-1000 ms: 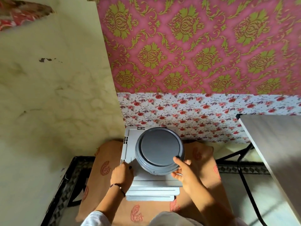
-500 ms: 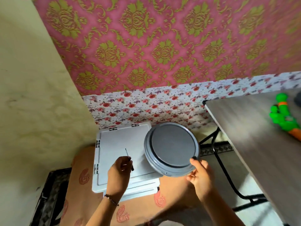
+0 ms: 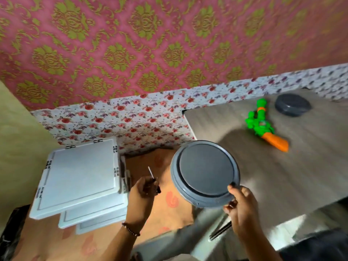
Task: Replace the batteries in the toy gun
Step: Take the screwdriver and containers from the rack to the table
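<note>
The right hand [image 3: 243, 208] curls its fingers under the near rim of a round grey plastic container [image 3: 205, 174], thumb pressed on top of the rim; the lid is smooth and flat with a raised ring around its edge, and it is held over the near-left edge of the table [image 3: 282, 176]. The left hand [image 3: 143, 194] closes its fingers around the dark handle of a small screwdriver [image 3: 151, 174], whose thin metal shaft sticks up and away from the knuckles. A beaded bracelet [image 3: 130, 229] circles that wrist.

Left of the hands sits a stack of white, square plastic boxes [image 3: 81, 178] with flat ridged lids, resting on an orange cloth [image 3: 160, 166] printed with red motifs.

The toy gun [image 3: 263, 127], glossy green plastic with an orange grip, lies on its side on the grey wood-grain table, well apart from both hands. Just beyond it rests a second round grey container [image 3: 291, 107]. The wall behind bears embossed pink-and-gold wallpaper [image 3: 169, 44] above a floral strip [image 3: 131, 117].
</note>
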